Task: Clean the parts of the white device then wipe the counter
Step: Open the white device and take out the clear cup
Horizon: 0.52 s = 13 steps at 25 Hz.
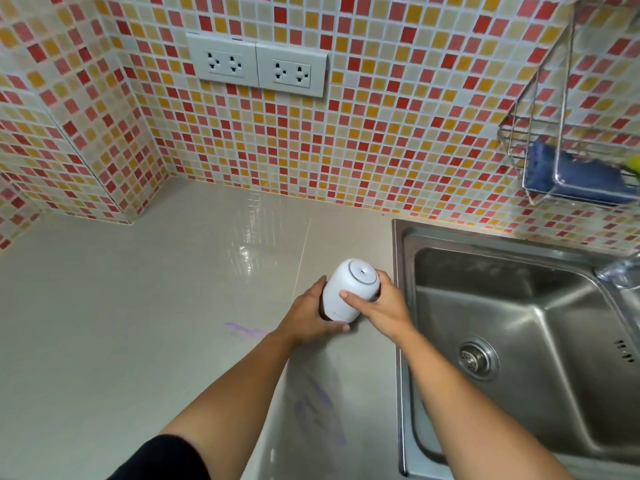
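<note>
The white device (348,289), a rounded cylinder with a grey-ringed top and a small hole in it, stands on the beige counter (138,323) just left of the sink. My left hand (311,317) wraps around its lower part from the left. My right hand (379,303) grips its upper part from the right, thumb across the front. Purple smears (247,330) mark the counter left of my left wrist, and larger purple marks (320,410) lie between my forearms.
A steel sink (519,341) fills the right side, with a drain (478,356) and part of a tap (620,271). A wire rack (540,161) on the mosaic-tiled wall holds a blue cloth (571,174). Two double sockets (258,65) sit on the back wall.
</note>
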Tool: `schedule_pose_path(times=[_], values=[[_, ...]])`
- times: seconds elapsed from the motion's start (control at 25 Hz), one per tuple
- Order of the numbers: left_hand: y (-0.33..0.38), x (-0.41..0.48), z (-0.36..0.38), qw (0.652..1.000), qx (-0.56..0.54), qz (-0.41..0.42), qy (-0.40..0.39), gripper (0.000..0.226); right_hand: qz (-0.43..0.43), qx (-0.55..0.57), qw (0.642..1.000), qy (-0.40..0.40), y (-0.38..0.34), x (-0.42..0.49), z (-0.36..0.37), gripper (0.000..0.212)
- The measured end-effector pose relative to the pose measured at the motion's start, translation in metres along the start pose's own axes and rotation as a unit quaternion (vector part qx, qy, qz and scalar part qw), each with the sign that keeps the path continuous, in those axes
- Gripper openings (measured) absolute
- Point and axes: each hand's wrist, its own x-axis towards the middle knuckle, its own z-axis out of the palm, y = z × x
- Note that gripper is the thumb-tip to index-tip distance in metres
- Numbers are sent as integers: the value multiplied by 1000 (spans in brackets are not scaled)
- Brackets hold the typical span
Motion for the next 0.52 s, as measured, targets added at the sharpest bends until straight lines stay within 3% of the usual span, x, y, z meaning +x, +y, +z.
schedule_pose_path(times=[0.52], values=[[-1, 11, -3, 999, 34, 13, -14, 119, -14, -49, 996, 72, -2, 4, 0, 62]])
